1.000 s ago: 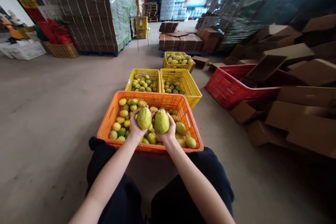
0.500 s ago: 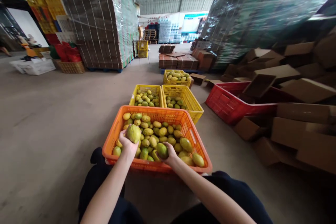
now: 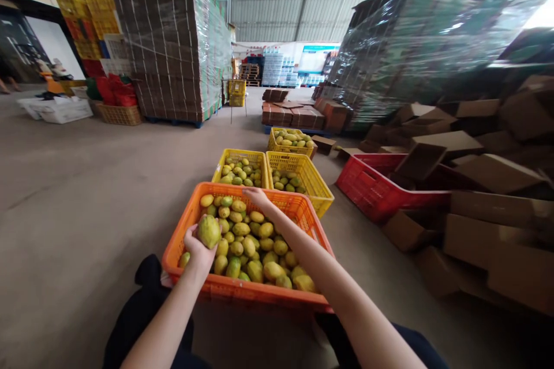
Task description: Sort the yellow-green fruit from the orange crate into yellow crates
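Observation:
My left hand (image 3: 199,247) is closed around a yellow-green papaya (image 3: 209,231), held above the left part of an orange crate (image 3: 268,294). This crate holds many papayas (image 3: 249,246), yellow to green. My right hand (image 3: 258,198) is stretched out to the crate's far rim, close to the left yellow crate (image 3: 219,168), where more papayas (image 3: 242,171) lie. Its fingers are small and partly hidden, so I cannot see whether a fruit is in them. The right yellow crate (image 3: 318,187) has papayas at its bottom.
Behind stands a third yellow crate (image 3: 288,149) full of fruit. A red crate (image 3: 367,190) and a heap of cardboard boxes (image 3: 485,225) lie to the right. Wrapped pallet stacks (image 3: 160,46) rise at the left and right, with flattened cartons (image 3: 292,115) between them.
My right hand has gone from inside the orange crate, where it held a green papaya, forward to the far rim. My left hand has shifted slightly left with its papaya. The view has tilted up.

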Demonstrator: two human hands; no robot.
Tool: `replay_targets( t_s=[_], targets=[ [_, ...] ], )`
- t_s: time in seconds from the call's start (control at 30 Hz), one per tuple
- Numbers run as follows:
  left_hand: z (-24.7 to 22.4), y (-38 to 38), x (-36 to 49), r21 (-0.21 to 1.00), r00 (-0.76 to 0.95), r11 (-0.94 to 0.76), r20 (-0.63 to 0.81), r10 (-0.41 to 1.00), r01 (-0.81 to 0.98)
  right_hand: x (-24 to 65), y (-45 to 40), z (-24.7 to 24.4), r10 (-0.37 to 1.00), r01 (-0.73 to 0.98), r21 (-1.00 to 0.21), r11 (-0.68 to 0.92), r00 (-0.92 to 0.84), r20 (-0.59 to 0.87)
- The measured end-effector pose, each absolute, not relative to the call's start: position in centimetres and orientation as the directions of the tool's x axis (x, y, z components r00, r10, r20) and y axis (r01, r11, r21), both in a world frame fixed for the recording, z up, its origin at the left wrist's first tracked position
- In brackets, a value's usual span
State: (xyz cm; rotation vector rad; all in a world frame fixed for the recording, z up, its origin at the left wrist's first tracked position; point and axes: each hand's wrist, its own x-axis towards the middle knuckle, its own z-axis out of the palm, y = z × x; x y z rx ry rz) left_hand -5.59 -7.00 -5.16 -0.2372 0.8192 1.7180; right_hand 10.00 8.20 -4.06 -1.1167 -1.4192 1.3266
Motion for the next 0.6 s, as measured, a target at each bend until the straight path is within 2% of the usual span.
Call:
replay_targets(
  t_s=[0.17, 0.3, 0.37, 0.47, 0.5, 0.6],
  targets=[
    [-6.7, -7.3, -4.8, 0.371, -0.216, 0.02, -0.584, 0.783, -0.929, 15.2, -1.7, -7.6, 0.901, 0.364, -0.927, 0.095, -0.428, -0.076],
    [-9.6, -7.7, -3.5, 0.357, -0.119, 0.161, -0.648, 0.752, -0.92, 18.4, -7.7, -8.4, 0.807, 0.569, -0.798, 0.199, -0.557, -0.196],
    [-11.2, -7.7, -2.9, 0.381, -0.089, 0.237, -0.667, 0.739, -0.894, 18.6, -9.8, -8.5, 0.76, 0.684, -0.681, 0.259, -0.58, -0.293],
    [-13.1, -7.5, -2.2, 0.433, -0.088, 0.331, -0.707, 0.702, -0.838, 17.6, -12.1, -8.9, 0.714, 0.818, -0.435, 0.377, -0.556, -0.426],
    [-13.6, -7.2, -1.9, 0.447, -0.094, 0.351, -0.716, 0.692, -0.823, 17.1, -12.7, -9.1, 0.705, 0.839, -0.308, 0.448, -0.543, -0.456],
    [-14.4, -6.2, 0.1, 0.491, -0.081, 0.34, -0.653, 0.753, -0.802, 15.6, -14.1, -9.4, 0.709, 0.842, -0.164, 0.515, -0.525, -0.471]
  ],
)
